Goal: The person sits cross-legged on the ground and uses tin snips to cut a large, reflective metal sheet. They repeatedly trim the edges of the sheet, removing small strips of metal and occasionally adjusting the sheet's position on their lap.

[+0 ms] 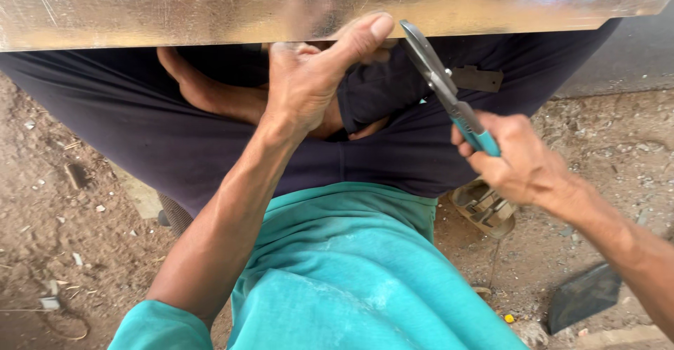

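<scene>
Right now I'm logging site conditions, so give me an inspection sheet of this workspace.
Surface: bare dirt ground, dusty and uneven; no bench seen.
Job's things: shiny metal sheet lying across the lap; tin snips with blue handles, blades at the sheet's near edge.
Clutter: small stones and scraps on the dirt, a dark flat offcut, a small metal piece on the trousers.
Grips: left hand pinches the sheet's edge, thumb on top; right hand closed round the snips' handles.
Cables: nothing seen.
Surroundings: a sandal beside the leg; paved strip at upper right.
</scene>
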